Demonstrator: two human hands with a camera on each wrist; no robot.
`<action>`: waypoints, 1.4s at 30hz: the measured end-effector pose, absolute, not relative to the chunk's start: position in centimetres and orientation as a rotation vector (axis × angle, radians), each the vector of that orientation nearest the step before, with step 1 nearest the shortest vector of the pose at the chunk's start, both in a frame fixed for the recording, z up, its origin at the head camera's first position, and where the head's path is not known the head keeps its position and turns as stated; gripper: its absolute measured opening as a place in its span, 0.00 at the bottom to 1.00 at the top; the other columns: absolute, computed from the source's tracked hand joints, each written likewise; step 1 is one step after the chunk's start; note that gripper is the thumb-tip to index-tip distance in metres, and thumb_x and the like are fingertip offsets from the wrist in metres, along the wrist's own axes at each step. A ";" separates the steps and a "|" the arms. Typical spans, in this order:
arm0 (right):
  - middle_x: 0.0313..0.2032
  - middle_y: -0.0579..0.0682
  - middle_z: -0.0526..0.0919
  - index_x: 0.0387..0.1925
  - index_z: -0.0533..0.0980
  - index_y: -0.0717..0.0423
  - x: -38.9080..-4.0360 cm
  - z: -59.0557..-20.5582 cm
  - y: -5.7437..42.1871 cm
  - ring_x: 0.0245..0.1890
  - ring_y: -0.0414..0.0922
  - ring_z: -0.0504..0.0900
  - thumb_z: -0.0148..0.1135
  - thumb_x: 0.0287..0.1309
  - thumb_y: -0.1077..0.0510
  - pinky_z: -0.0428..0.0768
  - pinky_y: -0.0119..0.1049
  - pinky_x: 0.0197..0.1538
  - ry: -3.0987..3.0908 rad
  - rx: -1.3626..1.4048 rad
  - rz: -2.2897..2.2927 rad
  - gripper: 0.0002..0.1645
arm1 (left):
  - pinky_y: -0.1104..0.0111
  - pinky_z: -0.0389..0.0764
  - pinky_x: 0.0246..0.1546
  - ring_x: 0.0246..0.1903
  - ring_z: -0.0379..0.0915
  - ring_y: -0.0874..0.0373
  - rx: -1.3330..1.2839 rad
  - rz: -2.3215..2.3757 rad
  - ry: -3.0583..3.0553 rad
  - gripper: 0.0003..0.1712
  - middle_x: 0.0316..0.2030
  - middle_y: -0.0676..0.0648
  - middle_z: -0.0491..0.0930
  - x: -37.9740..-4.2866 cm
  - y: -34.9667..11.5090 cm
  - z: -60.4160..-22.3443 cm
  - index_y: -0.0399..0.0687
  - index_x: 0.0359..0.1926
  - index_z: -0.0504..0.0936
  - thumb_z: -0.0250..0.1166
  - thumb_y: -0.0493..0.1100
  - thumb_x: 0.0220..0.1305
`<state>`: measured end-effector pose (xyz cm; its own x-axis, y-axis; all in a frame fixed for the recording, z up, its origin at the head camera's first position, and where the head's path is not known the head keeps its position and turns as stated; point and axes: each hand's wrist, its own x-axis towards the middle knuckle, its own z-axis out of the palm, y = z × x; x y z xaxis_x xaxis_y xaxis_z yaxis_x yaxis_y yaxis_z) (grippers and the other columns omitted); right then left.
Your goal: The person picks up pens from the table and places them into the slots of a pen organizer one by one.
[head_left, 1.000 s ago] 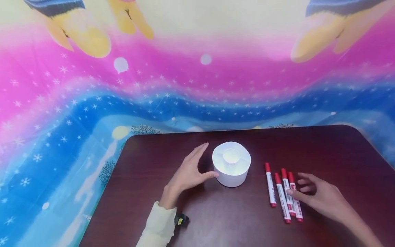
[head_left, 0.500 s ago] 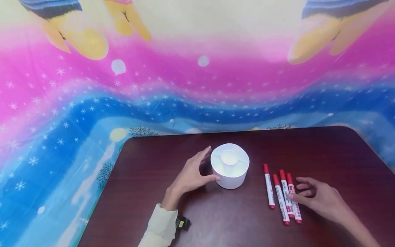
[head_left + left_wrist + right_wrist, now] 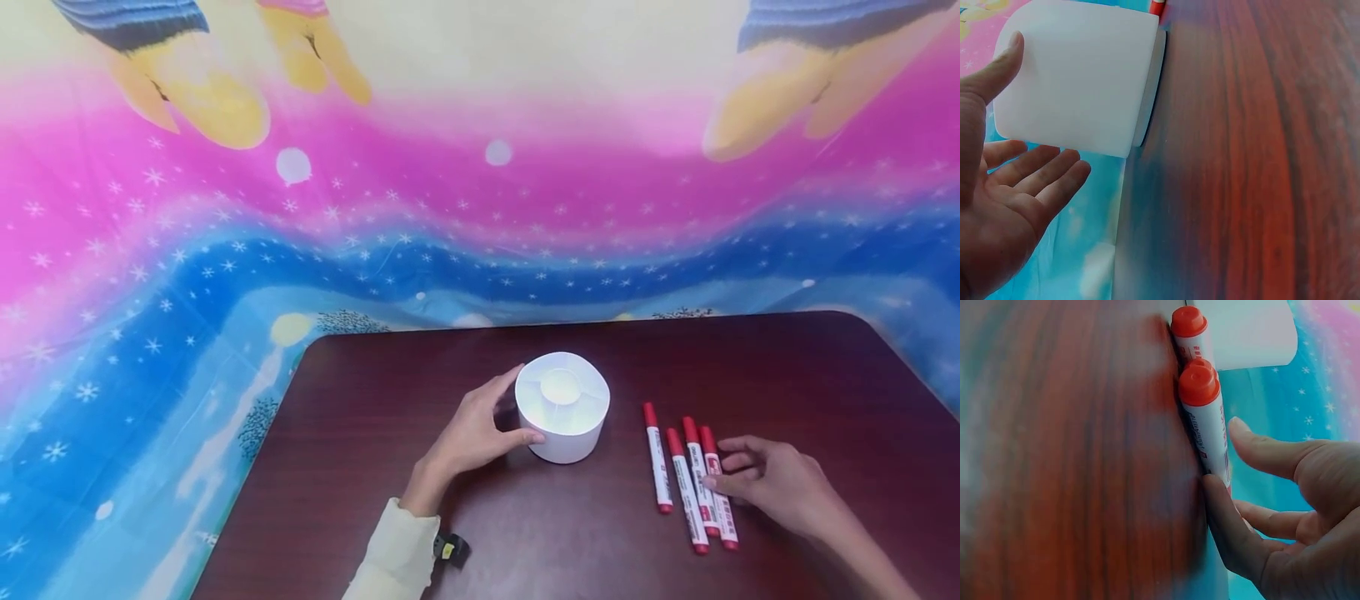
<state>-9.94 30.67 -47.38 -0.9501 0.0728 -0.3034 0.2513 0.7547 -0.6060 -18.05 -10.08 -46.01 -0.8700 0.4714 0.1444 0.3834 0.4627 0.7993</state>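
Observation:
A white round desk organizer [image 3: 567, 447] with a round middle cup and divided compartments stands on the table. My left hand [image 3: 471, 429] reaches around its left side, thumb overlapping the near wall and straight fingers along the far left. In the left wrist view those relaxed fingers [image 3: 1063, 178] lie close beside the wall. To the right lie several red-capped white markers [image 3: 656, 462]. At the rightmost marker [image 3: 726, 510] is my right hand [image 3: 783, 483], its thumb over it and fingers beside it. The right wrist view shows space between the thumb [image 3: 1266, 450] and that marker's body.
The dark red-brown wooden table [image 3: 337, 483] has rounded far corners. Behind it hangs a pink and blue cloth [image 3: 420, 183] with snowflakes. A black device [image 3: 452, 550] is strapped at the left wrist, by a cream sleeve [image 3: 397, 546].
My left hand has moved right, its fingertips coming up to the organizer's rim. The right hand has shifted slightly closer to the rightmost marker. Organizer and markers stay in place.

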 end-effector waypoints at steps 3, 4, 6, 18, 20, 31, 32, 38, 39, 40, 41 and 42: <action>0.40 0.52 0.90 0.64 0.75 0.75 -10.0 -47.6 30.7 0.36 0.42 0.88 0.84 0.55 0.46 0.88 0.36 0.31 2.652 0.256 -1.046 0.48 | 0.61 0.84 0.67 0.67 0.81 0.55 0.763 1.383 2.599 0.60 0.75 0.51 0.74 -18.0 -9.9 -46.1 0.59 0.83 0.63 0.85 0.55 0.55; 0.40 0.52 0.90 0.64 0.75 0.76 -10.0 -47.7 30.8 0.35 0.42 0.88 0.83 0.57 0.49 0.89 0.36 0.32 2.634 0.258 -1.075 0.45 | 0.62 0.84 0.67 0.67 0.81 0.55 0.759 1.383 2.601 0.59 0.74 0.52 0.74 -18.0 -9.9 -46.1 0.60 0.83 0.63 0.85 0.55 0.55; 0.40 0.51 0.89 0.63 0.75 0.77 -10.1 -47.8 30.8 0.35 0.41 0.88 0.81 0.59 0.56 0.91 0.37 0.34 2.599 0.248 -1.140 0.40 | 0.63 0.84 0.67 0.68 0.80 0.56 0.757 1.386 2.602 0.59 0.74 0.53 0.75 -18.0 -9.9 -46.1 0.62 0.83 0.63 0.85 0.55 0.55; 0.48 0.62 0.85 0.70 0.65 0.82 -10.7 -46.1 31.3 0.44 0.43 0.88 0.68 0.68 0.66 0.93 0.40 0.44 2.475 0.188 -1.302 0.37 | 0.64 0.84 0.66 0.66 0.82 0.56 0.753 1.396 2.602 0.59 0.73 0.53 0.76 -18.2 -9.9 -46.2 0.64 0.83 0.64 0.86 0.54 0.54; 0.50 0.63 0.85 0.71 0.63 0.82 -10.8 -45.4 31.2 0.44 0.40 0.88 0.68 0.69 0.66 0.93 0.40 0.45 2.482 0.155 -1.335 0.38 | 0.64 0.84 0.66 0.66 0.82 0.56 0.755 1.389 2.607 0.59 0.73 0.53 0.76 -18.2 -9.9 -46.1 0.64 0.83 0.64 0.86 0.55 0.54; 0.56 0.69 0.86 0.72 0.65 0.78 -11.6 -42.7 29.1 0.42 0.31 0.88 0.70 0.70 0.61 0.93 0.38 0.45 2.545 0.014 -1.447 0.39 | 0.63 0.85 0.65 0.63 0.84 0.56 0.753 1.388 2.622 0.59 0.73 0.52 0.76 -18.3 -10.2 -46.2 0.62 0.83 0.64 0.86 0.57 0.54; 0.56 0.69 0.86 0.72 0.66 0.78 -11.6 -42.6 28.8 0.42 0.31 0.89 0.71 0.70 0.61 0.93 0.37 0.44 2.551 0.006 -1.452 0.39 | 0.63 0.85 0.65 0.63 0.84 0.55 0.749 1.399 2.624 0.60 0.72 0.51 0.77 -18.3 -10.3 -46.2 0.61 0.83 0.64 0.86 0.57 0.54; 0.56 0.67 0.86 0.71 0.67 0.75 -12.2 -41.6 27.6 0.42 0.30 0.89 0.71 0.70 0.60 0.92 0.34 0.44 2.572 -0.018 -1.494 0.38 | 0.61 0.85 0.65 0.62 0.84 0.55 0.722 1.460 2.608 0.59 0.68 0.50 0.78 -18.4 -10.7 -45.9 0.59 0.82 0.66 0.87 0.54 0.53; 0.55 0.66 0.86 0.71 0.67 0.75 -12.3 -41.4 27.4 0.42 0.30 0.89 0.71 0.70 0.60 0.92 0.34 0.44 2.577 -0.023 -1.502 0.38 | 0.61 0.85 0.65 0.62 0.84 0.54 0.725 1.457 2.605 0.59 0.69 0.50 0.77 -18.3 -10.7 -45.9 0.58 0.82 0.66 0.86 0.54 0.53; 0.55 0.65 0.86 0.71 0.67 0.75 -12.4 -41.2 27.2 0.42 0.30 0.88 0.71 0.70 0.60 0.92 0.33 0.44 2.580 -0.034 -1.516 0.37 | 0.61 0.85 0.65 0.62 0.84 0.54 0.727 1.452 2.603 0.59 0.69 0.49 0.77 -18.3 -10.7 -45.8 0.58 0.82 0.65 0.86 0.54 0.54; 0.55 0.65 0.86 0.71 0.67 0.74 -12.6 -41.0 26.9 0.42 0.30 0.88 0.71 0.70 0.61 0.92 0.34 0.44 2.580 -0.044 -1.531 0.37 | 0.61 0.86 0.65 0.62 0.84 0.53 0.725 1.444 2.603 0.59 0.70 0.49 0.77 -18.3 -10.7 -45.7 0.59 0.82 0.65 0.86 0.55 0.54; 0.55 0.64 0.85 0.71 0.67 0.74 -12.7 -40.8 26.7 0.42 0.30 0.88 0.71 0.70 0.61 0.92 0.35 0.43 2.582 -0.056 -1.540 0.36 | 0.61 0.86 0.65 0.62 0.84 0.52 0.723 1.438 2.601 0.59 0.71 0.48 0.76 -18.3 -10.6 -45.7 0.59 0.82 0.65 0.86 0.55 0.54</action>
<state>-12.65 26.70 -40.80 -0.9902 -0.1005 -0.0965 0.0371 0.4772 -0.8780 -18.26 -10.64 -45.69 -0.8849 0.4404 0.1517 0.3626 0.4468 0.8179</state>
